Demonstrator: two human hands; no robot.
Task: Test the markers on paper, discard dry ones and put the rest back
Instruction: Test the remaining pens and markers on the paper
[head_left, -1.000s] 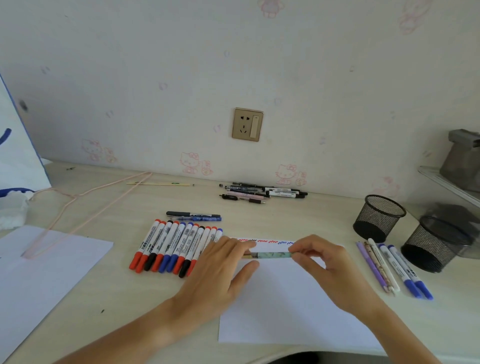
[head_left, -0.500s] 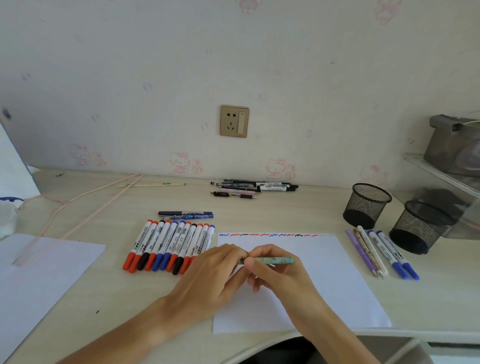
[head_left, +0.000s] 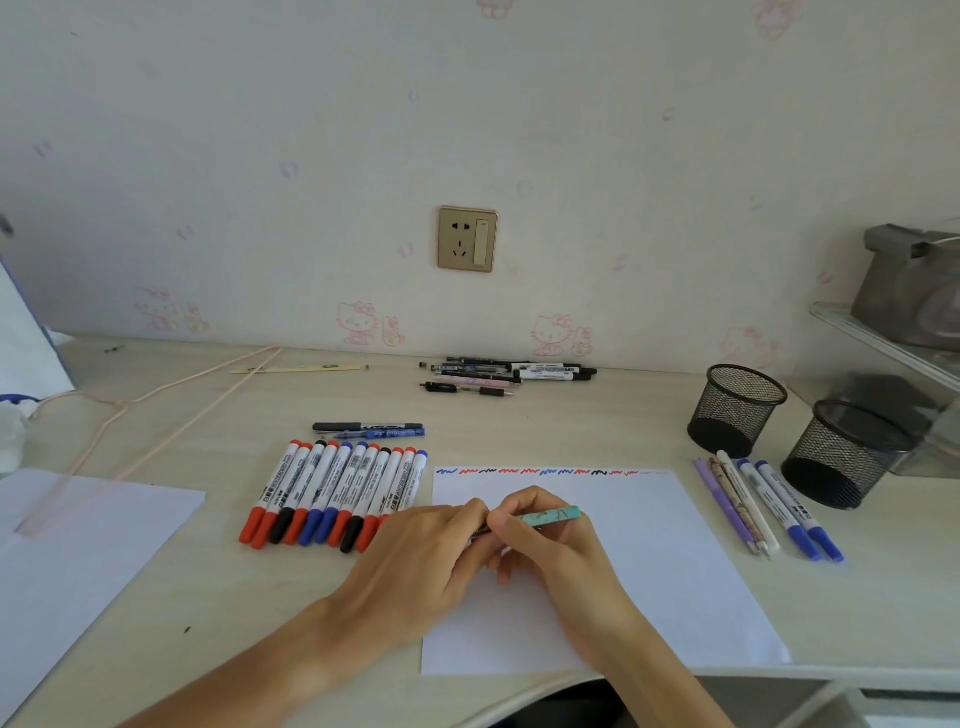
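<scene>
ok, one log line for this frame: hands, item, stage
left hand: grips pen's dark end | right hand: holds teal pen | over test paper | stage: cannot tell, uncapping or capping

Bare paper (head_left: 649, 571) between marker row (head_left: 332, 493) (left) and pens (head_left: 763, 509)

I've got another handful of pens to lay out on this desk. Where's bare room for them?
Bare desk lies between the white test sheet and the pens by the wall, and between the marker row and the left sheet. It is crowded near the two black mesh cups and the pens beside them.
</scene>
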